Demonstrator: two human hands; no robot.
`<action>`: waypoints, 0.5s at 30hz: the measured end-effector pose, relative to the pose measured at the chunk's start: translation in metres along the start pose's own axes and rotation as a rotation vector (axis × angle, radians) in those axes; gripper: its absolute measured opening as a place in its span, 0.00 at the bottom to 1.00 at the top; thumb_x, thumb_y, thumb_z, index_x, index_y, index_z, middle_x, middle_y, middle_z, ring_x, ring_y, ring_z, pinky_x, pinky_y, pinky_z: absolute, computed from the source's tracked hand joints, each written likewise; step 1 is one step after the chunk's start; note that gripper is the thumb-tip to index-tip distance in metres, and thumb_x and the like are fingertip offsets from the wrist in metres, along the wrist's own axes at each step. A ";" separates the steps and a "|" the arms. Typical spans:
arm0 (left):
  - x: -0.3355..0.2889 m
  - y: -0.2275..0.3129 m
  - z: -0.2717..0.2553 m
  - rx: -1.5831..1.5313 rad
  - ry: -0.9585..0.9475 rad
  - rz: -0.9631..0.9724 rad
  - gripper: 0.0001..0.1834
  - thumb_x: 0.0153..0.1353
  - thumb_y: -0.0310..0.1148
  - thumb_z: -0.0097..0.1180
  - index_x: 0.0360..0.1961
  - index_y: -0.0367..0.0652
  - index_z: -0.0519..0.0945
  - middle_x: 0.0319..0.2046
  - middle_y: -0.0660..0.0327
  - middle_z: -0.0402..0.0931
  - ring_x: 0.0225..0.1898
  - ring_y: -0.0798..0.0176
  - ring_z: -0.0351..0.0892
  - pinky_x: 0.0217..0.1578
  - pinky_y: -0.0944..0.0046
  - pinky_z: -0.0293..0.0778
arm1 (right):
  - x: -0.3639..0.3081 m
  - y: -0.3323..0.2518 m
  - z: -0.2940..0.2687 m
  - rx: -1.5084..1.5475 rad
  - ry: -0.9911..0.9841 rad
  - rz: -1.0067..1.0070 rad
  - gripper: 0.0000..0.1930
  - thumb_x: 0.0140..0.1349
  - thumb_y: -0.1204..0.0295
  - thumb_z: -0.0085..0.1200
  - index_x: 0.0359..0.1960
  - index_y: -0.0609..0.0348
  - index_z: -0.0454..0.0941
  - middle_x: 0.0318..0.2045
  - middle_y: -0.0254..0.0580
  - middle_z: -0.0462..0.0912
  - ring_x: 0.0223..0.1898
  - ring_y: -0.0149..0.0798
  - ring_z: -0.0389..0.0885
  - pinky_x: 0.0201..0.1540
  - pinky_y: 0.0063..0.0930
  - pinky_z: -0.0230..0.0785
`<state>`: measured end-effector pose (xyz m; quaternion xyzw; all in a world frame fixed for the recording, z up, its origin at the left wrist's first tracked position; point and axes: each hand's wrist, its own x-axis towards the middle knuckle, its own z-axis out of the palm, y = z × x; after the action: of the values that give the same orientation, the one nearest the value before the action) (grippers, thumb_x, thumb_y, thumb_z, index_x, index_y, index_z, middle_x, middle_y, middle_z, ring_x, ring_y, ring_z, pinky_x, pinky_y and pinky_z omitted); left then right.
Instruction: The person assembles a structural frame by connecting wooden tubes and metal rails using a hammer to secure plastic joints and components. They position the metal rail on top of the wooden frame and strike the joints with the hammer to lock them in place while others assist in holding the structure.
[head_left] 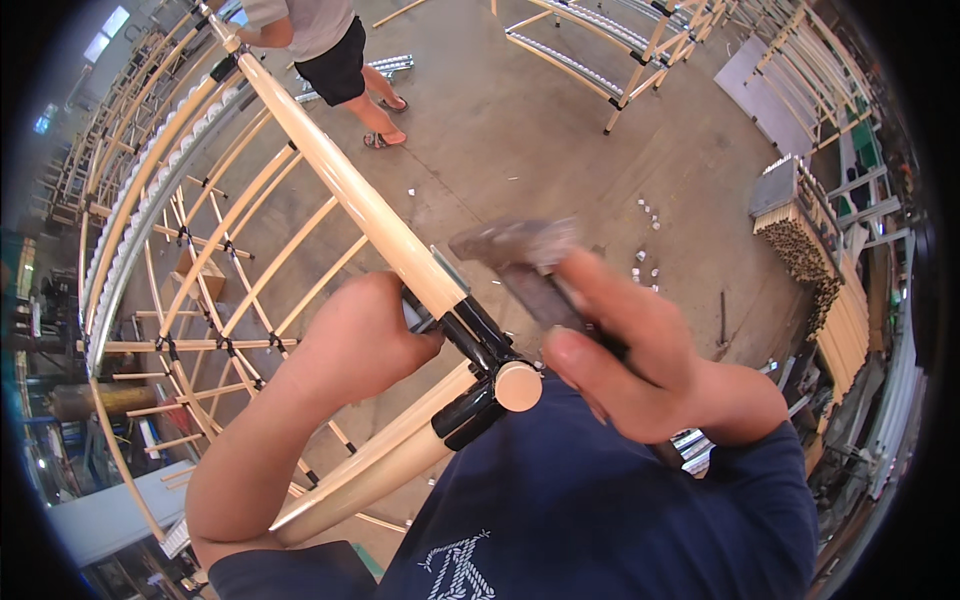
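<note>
A hammer (530, 290) is in my right hand (645, 365), its grey head blurred and raised just right of a cream tube (355, 180). My left hand (355, 340) is closed on a grey metal piece (415, 316) against the tube's left side; the fingers hide most of it. A thin metal edge (450, 267) sticks out on the tube's other side. Close to both hands, a black pipe joint (485, 335) joins this tube to a lower cream tube (365, 485). A round cream cap (518, 387) tops the post at that corner.
A rack frame (250, 240) of cream tubes and black joints spreads to the left, with roller tracks (140, 230). Someone in black shorts (338, 65) stands by its far end. Another rack (590, 65) stands at the back; stacked tubes (800, 245) lie at right.
</note>
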<state>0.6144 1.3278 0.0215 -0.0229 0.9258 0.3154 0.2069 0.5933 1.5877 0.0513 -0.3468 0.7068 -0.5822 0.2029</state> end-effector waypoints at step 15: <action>0.001 -0.001 0.001 -0.002 0.022 0.025 0.17 0.50 0.34 0.64 0.37 0.29 0.83 0.33 0.37 0.82 0.40 0.37 0.83 0.43 0.47 0.78 | 0.007 0.005 0.001 0.143 -0.058 0.137 0.31 0.71 0.80 0.43 0.75 0.71 0.52 0.43 0.51 0.79 0.31 0.31 0.77 0.38 0.25 0.69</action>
<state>0.6139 1.3274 0.0195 -0.0150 0.9280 0.3187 0.1926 0.5881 1.5823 0.0467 -0.2988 0.6794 -0.6055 0.2870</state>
